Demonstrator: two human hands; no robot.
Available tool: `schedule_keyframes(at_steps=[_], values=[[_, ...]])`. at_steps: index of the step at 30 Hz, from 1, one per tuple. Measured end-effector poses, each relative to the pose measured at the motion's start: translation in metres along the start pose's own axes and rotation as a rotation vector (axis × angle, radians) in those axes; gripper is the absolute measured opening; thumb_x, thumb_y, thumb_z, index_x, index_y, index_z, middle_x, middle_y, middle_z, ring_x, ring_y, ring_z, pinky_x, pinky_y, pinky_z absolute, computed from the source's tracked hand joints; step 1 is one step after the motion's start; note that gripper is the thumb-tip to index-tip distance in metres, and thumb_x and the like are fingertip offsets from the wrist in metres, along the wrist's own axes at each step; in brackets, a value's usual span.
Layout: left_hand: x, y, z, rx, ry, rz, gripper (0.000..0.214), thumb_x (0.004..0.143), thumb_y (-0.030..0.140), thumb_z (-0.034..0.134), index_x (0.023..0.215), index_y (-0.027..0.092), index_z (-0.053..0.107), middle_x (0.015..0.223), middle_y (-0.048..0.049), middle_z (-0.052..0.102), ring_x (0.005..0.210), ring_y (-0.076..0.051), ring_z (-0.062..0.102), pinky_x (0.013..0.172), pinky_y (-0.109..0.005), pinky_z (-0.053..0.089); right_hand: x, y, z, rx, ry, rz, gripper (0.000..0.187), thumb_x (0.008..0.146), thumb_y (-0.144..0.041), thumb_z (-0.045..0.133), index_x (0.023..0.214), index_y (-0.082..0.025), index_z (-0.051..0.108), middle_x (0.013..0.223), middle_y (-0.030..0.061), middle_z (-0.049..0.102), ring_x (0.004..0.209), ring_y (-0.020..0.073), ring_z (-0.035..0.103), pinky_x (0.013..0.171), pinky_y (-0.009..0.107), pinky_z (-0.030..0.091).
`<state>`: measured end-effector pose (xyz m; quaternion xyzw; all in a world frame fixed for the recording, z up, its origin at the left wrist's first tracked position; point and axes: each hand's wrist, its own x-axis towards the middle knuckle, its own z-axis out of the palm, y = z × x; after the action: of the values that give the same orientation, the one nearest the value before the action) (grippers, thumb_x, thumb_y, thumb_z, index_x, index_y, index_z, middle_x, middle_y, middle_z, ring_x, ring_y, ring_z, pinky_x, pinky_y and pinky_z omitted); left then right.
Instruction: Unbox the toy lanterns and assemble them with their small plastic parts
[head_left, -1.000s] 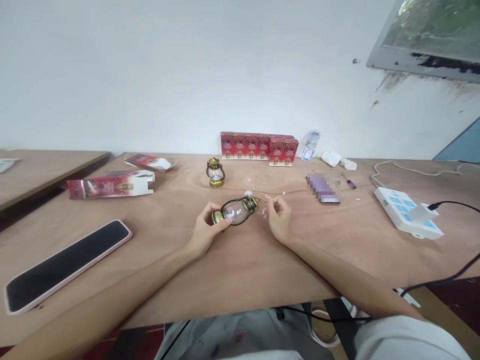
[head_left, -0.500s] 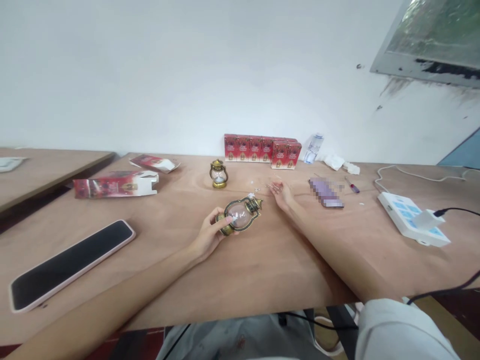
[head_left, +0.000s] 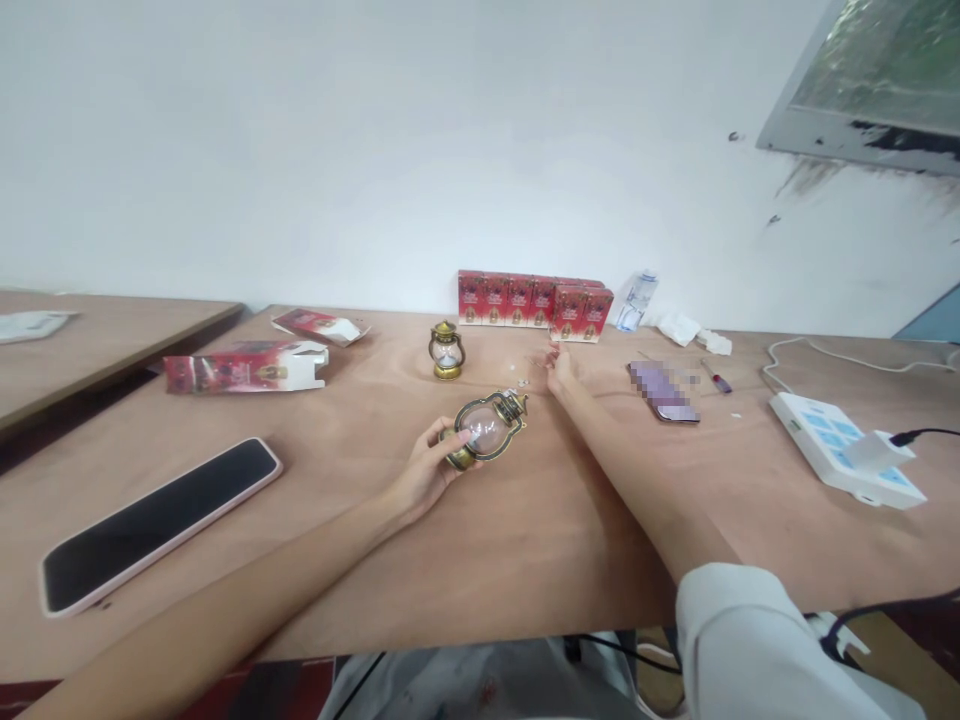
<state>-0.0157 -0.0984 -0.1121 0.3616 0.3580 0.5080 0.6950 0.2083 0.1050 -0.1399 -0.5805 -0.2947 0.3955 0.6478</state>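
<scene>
The pale plywood table (head_left: pixel 480 570) carries everything, with the middle kept as working space and the stock pushed toward the edges. A long black pad with a pink rim (head_left: pixel 161 520) lies flat at eight o'clock from the middle, well apart from the hands, seemingly parked out of the way. A white power strip (head_left: pixel 847 445) sits at three o'clock, near the right edge. An opened red and white carton (head_left: pixel 247 368) lies on its side at ten o'clock with its flaps out, as an emptied pack would lie. A row of red cardboard boxes (head_left: pixel 534 298) stands upright against the wall at twelve o'clock, closed and lined up like stock. The left hand (head_left: pixel 424 475) is closed around the base of a brass-coloured lantern with a clear globe (head_left: pixel 487 428), which it holds just above the middle of the table, tilted so its cap points to one o'clock. Gripping it by the base leaves globe and cap free on the side toward the other hand. A second small brass lantern (head_left: pixel 447 351) stands upright on its own base at eleven o'clock, apart, probably set aside. The right hand (head_left: pixel 559 368) reaches to one o'clock of the held lantern, fingertips down by tiny pale bits (head_left: pixel 517 378) scattered on the wood; whether it pinches one I cannot tell
</scene>
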Motion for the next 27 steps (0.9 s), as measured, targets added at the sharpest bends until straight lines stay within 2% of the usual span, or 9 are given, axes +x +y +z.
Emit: schedule_keyframes(at_steps=[4, 7, 11, 14, 17, 21, 23, 25, 27], values=[[0.002, -0.001, -0.001, -0.009, 0.006, -0.010, 0.042, 0.053, 0.029, 0.082, 0.070, 0.016, 0.046, 0.070, 0.0040, 0.058, 0.063, -0.009, 0.059, 0.060, -0.025, 0.056, -0.006, 0.001, -0.009, -0.034, 0.011, -0.033, 0.020, 0.089, -0.023, 0.047, 0.082, -0.013, 0.063, 0.064, -0.0034, 0.059, 0.053, 0.0063, 0.054, 0.058, 0.021, 0.048], [0.002, -0.001, -0.002, -0.007, 0.000, -0.009, 0.041, 0.054, 0.029, 0.082, 0.070, 0.016, 0.046, 0.070, 0.0035, 0.058, 0.063, -0.009, 0.058, 0.060, -0.025, 0.056, -0.009, -0.001, -0.019, -0.080, 0.013, -0.062, 0.016, 0.083, -0.016, 0.050, 0.075, -0.014, 0.064, 0.055, -0.0056, 0.057, 0.049, 0.0059, 0.052, 0.056, 0.018, 0.046], [0.002, 0.000, -0.001, -0.009, 0.007, -0.010, 0.042, 0.053, 0.029, 0.082, 0.069, 0.016, 0.045, 0.068, 0.0044, 0.057, 0.062, -0.008, 0.057, 0.060, -0.025, 0.056, -0.009, -0.005, -0.025, -0.176, -0.002, -0.051, 0.010, 0.085, -0.019, 0.055, 0.088, -0.013, 0.062, 0.073, -0.0009, 0.063, 0.061, 0.0078, 0.059, 0.061, 0.022, 0.050], [0.001, 0.001, -0.001, -0.004, 0.003, -0.012, 0.042, 0.054, 0.030, 0.081, 0.069, 0.016, 0.044, 0.068, 0.0048, 0.056, 0.062, -0.008, 0.058, 0.060, -0.025, 0.055, -0.008, -0.004, -0.025, -0.279, -0.035, -0.024, 0.023, 0.088, -0.030, 0.054, 0.103, -0.013, 0.058, 0.097, 0.0043, 0.062, 0.080, 0.0125, 0.061, 0.070, 0.030, 0.053], [0.001, 0.001, -0.001, -0.007, 0.001, -0.014, 0.042, 0.054, 0.029, 0.081, 0.069, 0.016, 0.044, 0.068, 0.0050, 0.056, 0.062, -0.009, 0.058, 0.061, -0.025, 0.055, -0.006, -0.002, -0.026, -0.399, -0.060, -0.026, 0.027, 0.089, -0.032, 0.053, 0.110, -0.015, 0.056, 0.107, 0.0065, 0.060, 0.089, 0.0155, 0.061, 0.076, 0.035, 0.053], [0.001, 0.000, -0.001, -0.017, -0.002, -0.018, 0.042, 0.053, 0.030, 0.082, 0.069, 0.016, 0.045, 0.069, 0.0044, 0.056, 0.063, -0.009, 0.059, 0.061, -0.025, 0.055, -0.002, 0.000, -0.029, -0.549, -0.076, -0.083, 0.026, 0.089, -0.032, 0.053, 0.107, -0.014, 0.057, 0.104, 0.0055, 0.061, 0.087, 0.0148, 0.061, 0.076, 0.034, 0.053], [0.001, 0.000, -0.001, -0.018, 0.000, -0.020, 0.043, 0.053, 0.030, 0.082, 0.069, 0.016, 0.045, 0.069, 0.0042, 0.057, 0.063, -0.009, 0.058, 0.061, -0.025, 0.055, -0.002, 0.000, -0.030, -0.611, -0.074, -0.132, 0.020, 0.087, -0.029, 0.056, 0.097, -0.013, 0.059, 0.097, 0.0047, 0.062, 0.084, 0.0145, 0.061, 0.076, 0.034, 0.052], [0.001, 0.000, -0.002, -0.019, 0.001, -0.021, 0.042, 0.053, 0.029, 0.082, 0.070, 0.016, 0.046, 0.070, 0.0040, 0.057, 0.063, -0.009, 0.058, 0.060, -0.025, 0.056, -0.003, -0.002, -0.031, -0.663, -0.054, -0.199, 0.012, 0.082, -0.024, 0.060, 0.086, -0.013, 0.061, 0.094, 0.0068, 0.063, 0.089, 0.0167, 0.061, 0.082, 0.033, 0.049], [0.001, 0.000, -0.002, -0.022, 0.000, -0.019, 0.041, 0.054, 0.029, 0.082, 0.071, 0.016, 0.047, 0.071, 0.0040, 0.057, 0.064, -0.008, 0.057, 0.060, -0.025, 0.056, -0.007, -0.004, -0.033, -0.708, -0.031, -0.272, 0.012, 0.076, -0.023, 0.064, 0.083, -0.013, 0.062, 0.103, 0.0120, 0.061, 0.100, 0.0213, 0.058, 0.090, 0.033, 0.043]])
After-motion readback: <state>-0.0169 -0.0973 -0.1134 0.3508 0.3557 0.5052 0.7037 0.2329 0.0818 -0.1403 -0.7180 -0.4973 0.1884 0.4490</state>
